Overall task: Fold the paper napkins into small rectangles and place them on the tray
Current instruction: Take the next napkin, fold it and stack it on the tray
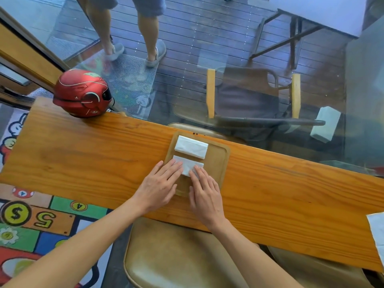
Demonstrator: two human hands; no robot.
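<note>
Honestly, flat open fingers (176, 165) pressing second napkin (188, 166) on tray (218, 161); could spring unfolded once released.

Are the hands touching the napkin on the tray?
Touching. The head view shows fingertips of the left hand and right hand pressing flat on the near napkin.

Two napkins (191, 149) on tray (218, 161); helmet (82, 93) far left.
</note>
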